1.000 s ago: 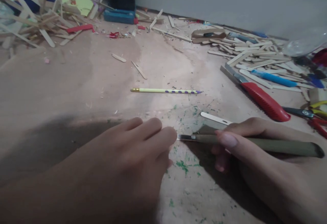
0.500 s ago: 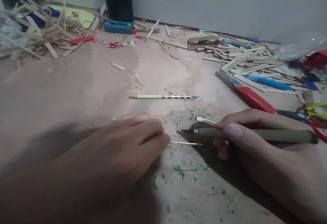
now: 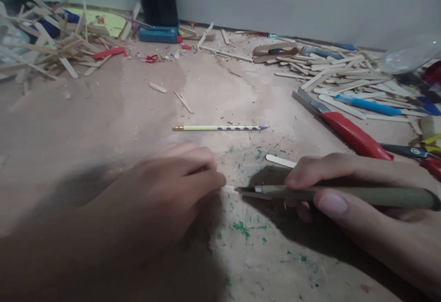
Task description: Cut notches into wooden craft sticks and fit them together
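Observation:
My left hand (image 3: 172,187) is closed low over the table, its fingertips pinching a thin wooden stick (image 3: 229,189) that sticks out to the right. My right hand (image 3: 351,205) grips a carving knife (image 3: 372,197) with a long olive handle. The knife's dark tip lies on or just over the thin stick, close to my left fingertips; whether it cuts in cannot be made out. A round-ended craft stick (image 3: 279,160) lies beside my right forefinger, its other end hidden by the hand. Beyond both hands rests a yellow pencil (image 3: 220,128) with purple spots.
A red-handled utility knife (image 3: 354,134) with its blade out lies at the right, near scissors (image 3: 415,151). Behind it is a heap of craft sticks (image 3: 344,79) with a blue pen (image 3: 368,104). Another stick pile (image 3: 51,45) fills the far left. A wall (image 3: 303,3) closes the back.
My right hand has moved slightly down and right, bringing the carving knife's tip from above the thin stick down onto or against it. My left hand has barely shifted left.

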The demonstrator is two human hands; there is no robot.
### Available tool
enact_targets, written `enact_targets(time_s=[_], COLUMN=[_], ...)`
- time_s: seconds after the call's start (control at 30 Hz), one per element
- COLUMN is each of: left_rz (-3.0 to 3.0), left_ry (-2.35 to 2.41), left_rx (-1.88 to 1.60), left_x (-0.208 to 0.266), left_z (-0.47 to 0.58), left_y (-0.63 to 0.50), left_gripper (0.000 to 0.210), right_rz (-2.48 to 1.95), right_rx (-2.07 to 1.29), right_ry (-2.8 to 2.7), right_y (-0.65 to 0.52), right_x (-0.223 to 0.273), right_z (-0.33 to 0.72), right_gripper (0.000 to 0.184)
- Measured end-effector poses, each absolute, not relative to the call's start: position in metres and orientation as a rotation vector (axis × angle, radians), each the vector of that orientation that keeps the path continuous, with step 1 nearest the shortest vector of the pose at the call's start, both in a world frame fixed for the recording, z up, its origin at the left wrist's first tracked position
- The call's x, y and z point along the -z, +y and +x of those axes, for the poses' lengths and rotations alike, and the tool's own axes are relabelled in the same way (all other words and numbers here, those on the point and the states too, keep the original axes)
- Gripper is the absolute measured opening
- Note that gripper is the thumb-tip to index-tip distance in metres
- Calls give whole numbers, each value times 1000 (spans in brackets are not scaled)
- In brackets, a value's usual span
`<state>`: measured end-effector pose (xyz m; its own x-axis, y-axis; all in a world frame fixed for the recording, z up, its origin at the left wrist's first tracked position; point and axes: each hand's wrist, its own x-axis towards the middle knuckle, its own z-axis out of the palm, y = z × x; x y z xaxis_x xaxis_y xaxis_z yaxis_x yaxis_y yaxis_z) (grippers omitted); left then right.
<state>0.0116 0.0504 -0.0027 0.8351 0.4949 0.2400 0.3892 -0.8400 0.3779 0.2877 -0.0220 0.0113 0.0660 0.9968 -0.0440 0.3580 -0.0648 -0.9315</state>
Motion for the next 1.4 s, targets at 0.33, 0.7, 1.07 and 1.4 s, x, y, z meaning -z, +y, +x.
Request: enact_targets(time_s=[0.33,0.7,1.07,1.4], left_rz=[2890,2704,2608,2555], left_ry=[522,527,646,679], left_rx=[-478,-542,-441,-376], left_x=[6,9,5,0], left_z=[8,8,6,8], left_y=[44,46,46,47], left_gripper=[32,31,34,42], right_rz=[-1796,-1708,-1724,-1697], right_rx=[-953,-1561,-1493,-1461], right_ry=[-1311,-961,-1050,-1189], right_y=[-24,-14,-14,-15], right_x=[-22,-23,-16,-15], right_z=[284,293,302,299], right_gripper=[51,45,42,28])
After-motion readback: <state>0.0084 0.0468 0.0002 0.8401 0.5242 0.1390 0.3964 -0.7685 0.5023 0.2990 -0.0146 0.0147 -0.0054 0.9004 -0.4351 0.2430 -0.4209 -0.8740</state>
